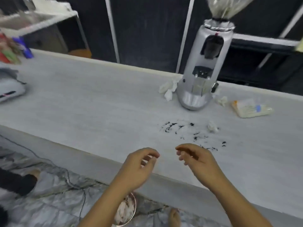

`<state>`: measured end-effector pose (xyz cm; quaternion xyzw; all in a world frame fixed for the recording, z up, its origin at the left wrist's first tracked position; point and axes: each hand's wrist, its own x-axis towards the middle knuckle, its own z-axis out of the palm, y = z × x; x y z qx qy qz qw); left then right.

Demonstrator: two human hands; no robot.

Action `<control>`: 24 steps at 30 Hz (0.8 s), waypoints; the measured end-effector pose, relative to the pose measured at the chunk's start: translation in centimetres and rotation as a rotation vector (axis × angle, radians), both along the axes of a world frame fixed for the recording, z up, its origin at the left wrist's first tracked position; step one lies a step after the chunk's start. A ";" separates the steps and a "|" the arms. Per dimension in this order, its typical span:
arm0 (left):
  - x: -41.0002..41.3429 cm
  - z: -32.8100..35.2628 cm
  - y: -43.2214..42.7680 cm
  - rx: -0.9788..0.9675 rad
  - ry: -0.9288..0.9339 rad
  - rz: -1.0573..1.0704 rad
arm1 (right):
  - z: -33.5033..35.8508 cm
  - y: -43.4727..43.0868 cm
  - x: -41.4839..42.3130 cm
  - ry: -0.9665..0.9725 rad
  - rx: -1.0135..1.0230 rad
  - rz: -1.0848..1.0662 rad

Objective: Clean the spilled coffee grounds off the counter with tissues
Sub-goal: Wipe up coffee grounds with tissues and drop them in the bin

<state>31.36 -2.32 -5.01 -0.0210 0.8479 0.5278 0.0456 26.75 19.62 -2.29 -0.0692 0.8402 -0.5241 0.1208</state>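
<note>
The left hand [139,167] is hovering over the near edge of the counter [82,102] with fingers loosely curled and holding nothing. The right hand [195,158] is hanging just beside it, fingers bent and also empty. The coffee grounds [180,130] are lying scattered just beyond the right hand, between it and the silver coffee grinder [205,71]. A crumpled tissue [213,126] is sitting at the right edge of the spill, and a tissue packet [250,108] is lying farther right.

The risk I am judging is that a bare hand or forearm crossing the spill is likely to smear grounds or push them off the near edge, since some specks are lying close to it. A dry wipe may also scatter them wider.

Motion blur is softening everything. A bin [127,210] below the counter is partly hidden by the left forearm, and its contents are unclear. The grinder's hopper is cut off at the top.
</note>
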 end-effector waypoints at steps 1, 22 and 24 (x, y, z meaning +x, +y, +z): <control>-2.2 0.7 0.9 -0.012 0.019 -0.019 | 0.5 1.8 -2.0 0.020 -0.017 -0.064; -30.2 -4.4 5.5 -0.440 0.077 0.132 | -7.5 14.4 -23.1 0.193 0.456 -0.119; -32.3 -4.8 5.3 -0.533 0.103 0.125 | -7.7 13.9 -24.0 0.266 0.437 -0.192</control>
